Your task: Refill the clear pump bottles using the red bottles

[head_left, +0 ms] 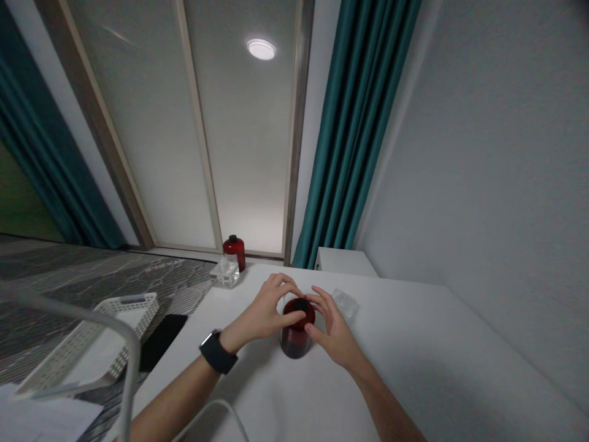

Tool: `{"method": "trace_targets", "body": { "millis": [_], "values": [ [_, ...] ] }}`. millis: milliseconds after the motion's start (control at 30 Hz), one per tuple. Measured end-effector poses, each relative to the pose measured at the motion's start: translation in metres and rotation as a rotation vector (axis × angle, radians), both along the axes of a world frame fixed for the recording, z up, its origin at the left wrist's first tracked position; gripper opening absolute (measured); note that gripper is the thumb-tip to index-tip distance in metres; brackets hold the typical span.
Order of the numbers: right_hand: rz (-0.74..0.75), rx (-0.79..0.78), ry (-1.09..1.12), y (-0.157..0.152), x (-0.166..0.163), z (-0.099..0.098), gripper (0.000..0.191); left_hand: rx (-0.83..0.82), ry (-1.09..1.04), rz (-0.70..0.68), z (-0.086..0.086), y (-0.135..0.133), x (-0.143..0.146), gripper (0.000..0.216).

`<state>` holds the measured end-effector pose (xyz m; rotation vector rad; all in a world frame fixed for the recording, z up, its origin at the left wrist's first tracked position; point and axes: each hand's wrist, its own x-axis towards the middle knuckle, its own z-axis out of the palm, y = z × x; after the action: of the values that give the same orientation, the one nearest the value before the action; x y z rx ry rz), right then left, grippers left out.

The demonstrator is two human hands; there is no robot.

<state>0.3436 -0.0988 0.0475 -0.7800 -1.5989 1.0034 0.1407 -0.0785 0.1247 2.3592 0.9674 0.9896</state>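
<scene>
Dark red jar (pixel 295 337) with black cap (pixel 301 305), upright on counter (pixel 414 350): probably light, rigid, smooth-walled plastic; left hand (pixel 263 314) fingers close round the cap, right hand (pixel 335 336) fingers brace its side.

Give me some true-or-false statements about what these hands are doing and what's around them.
1. The left hand and the right hand both grip the dark red jar. True.
2. The watch sits on the right wrist. False: it is on the left wrist.
3. A second red bottle stands farther off, near the window. True.
4. The curtains are yellow. False: they are teal.
5. The white basket lies to the right of the hands. False: it lies to their left.
</scene>
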Motion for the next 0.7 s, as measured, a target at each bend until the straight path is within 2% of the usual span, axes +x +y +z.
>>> {"method": "trace_targets", "body": {
  "millis": [133, 400, 467, 633, 700],
  "values": [
    [0.009, -0.019, 0.005, 0.000, 0.000, 0.001, 0.070, 0.003, -0.011, 0.084, -0.003, -0.002, 0.005, 0.018],
    [0.014, -0.039, 0.021, 0.001, 0.000, -0.001, 0.072, -0.064, 0.007, -0.075, 0.000, 0.006, -0.005, 0.019],
    [0.014, -0.032, 0.022, 0.001, 0.000, -0.001, 0.072, -0.041, 0.028, -0.028, 0.000, 0.005, -0.003, 0.019],
    [0.018, -0.027, 0.017, -0.001, -0.002, 0.002, 0.069, 0.025, 0.056, 0.202, -0.002, -0.004, 0.010, 0.019],
    [0.022, -0.021, 0.019, -0.001, -0.002, 0.002, 0.069, 0.018, 0.029, 0.236, -0.004, -0.006, 0.014, 0.019]
  ]
}}
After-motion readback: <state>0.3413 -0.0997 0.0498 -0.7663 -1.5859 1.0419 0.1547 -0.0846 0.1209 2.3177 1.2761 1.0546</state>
